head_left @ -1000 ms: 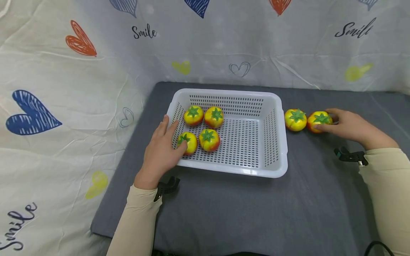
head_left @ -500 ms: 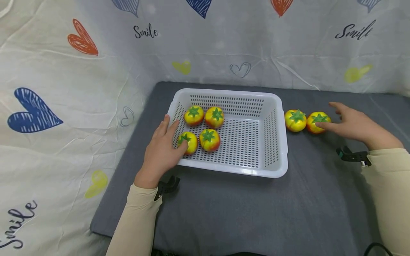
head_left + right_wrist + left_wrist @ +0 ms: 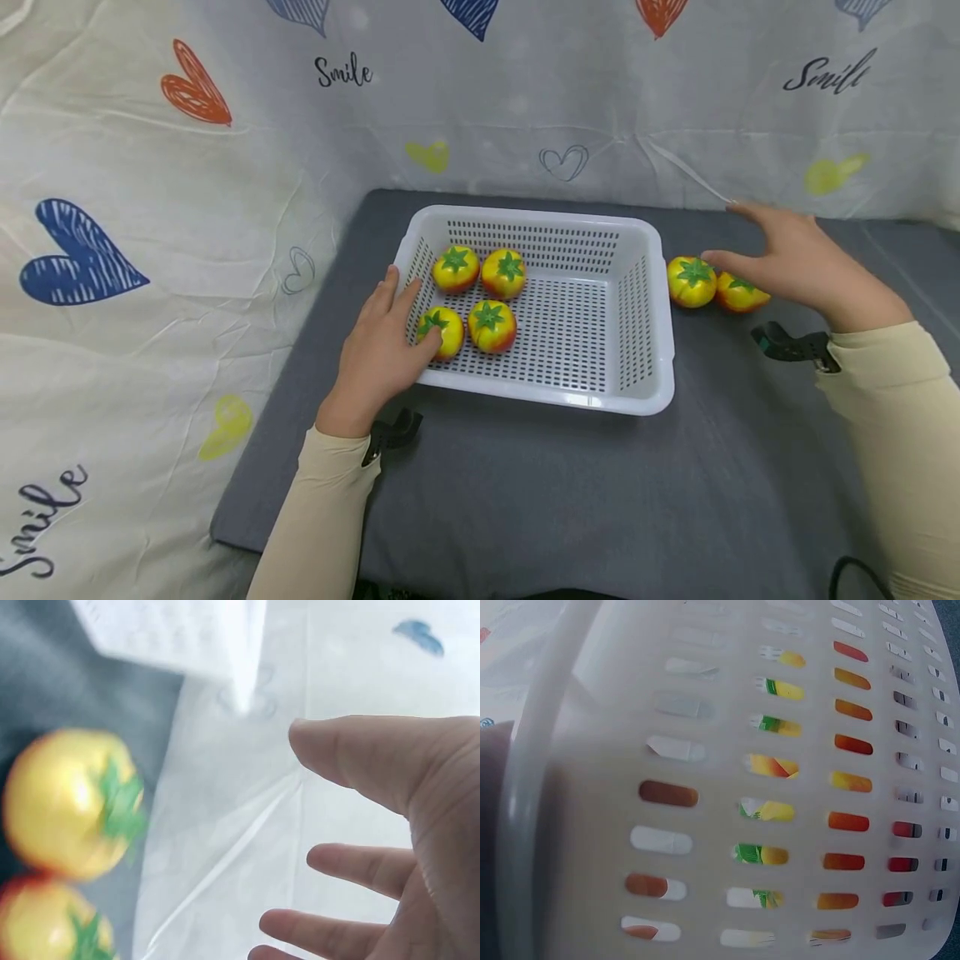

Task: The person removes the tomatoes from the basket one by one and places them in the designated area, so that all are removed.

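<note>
A white perforated basket (image 3: pixel 543 402) holds several yellow-red toy fruits (image 3: pixel 492 327) with green star-shaped leaf tops, grouped at its left. My left hand (image 3: pixel 378 354) rests on the basket's left front corner, fingers extended at the rim and thumb beside the nearest fruit. Right of the basket, a yellow fruit (image 3: pixel 692 282) stands side by side with a redder fruit (image 3: pixel 741 293). Over this pair is my right hand (image 3: pixel 806 267), fingers spread and holding nothing, partly hiding the redder one. The right wrist view shows its thumb and fingers (image 3: pixel 360 866) apart, with both fruits to the side.
Dark grey cloth (image 3: pixel 570 500) covers the table. A pale curtain (image 3: pixel 495 92) printed with hearts and "Smile" hangs along the back and left edges. At the lower right lies a black cable (image 3: pixel 855 567).
My right hand has let go of the redder fruit, spread its fingers, and moved up and left over the pair. The left hand and basket stay in place.
</note>
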### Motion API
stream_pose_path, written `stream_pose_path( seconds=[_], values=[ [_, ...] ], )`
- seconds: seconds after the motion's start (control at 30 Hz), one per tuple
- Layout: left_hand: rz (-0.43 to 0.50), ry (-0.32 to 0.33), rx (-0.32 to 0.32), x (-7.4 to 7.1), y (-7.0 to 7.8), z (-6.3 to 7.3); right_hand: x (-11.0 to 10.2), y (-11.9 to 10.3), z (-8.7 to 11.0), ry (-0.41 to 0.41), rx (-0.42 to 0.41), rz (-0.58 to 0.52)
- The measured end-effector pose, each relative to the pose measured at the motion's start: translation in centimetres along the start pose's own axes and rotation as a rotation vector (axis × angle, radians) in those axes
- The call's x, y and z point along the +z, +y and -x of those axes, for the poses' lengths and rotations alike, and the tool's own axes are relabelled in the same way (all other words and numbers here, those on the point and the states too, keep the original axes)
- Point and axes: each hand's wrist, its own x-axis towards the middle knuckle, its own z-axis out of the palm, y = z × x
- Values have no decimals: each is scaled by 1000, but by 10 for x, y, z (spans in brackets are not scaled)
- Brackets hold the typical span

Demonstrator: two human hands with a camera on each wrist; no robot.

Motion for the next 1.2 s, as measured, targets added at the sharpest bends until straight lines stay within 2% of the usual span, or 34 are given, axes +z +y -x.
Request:
stream_pose_path(
  seconds=[0.3, 0.7, 0.93, 1.2],
  values=[
    [7, 0, 0, -1, 1, 0, 7, -62, -20, 7, -56, 5],
    [11, 11, 2, 0, -1, 0, 31, -122, -41, 18, -185, -11],
    [7, 14, 1, 0, -2, 0, 52, -145, -59, -22, -284, -4],
    [8, 22, -1, 0, -1, 0, 70, -161, -79, -112, -322, -26]
  ],
)
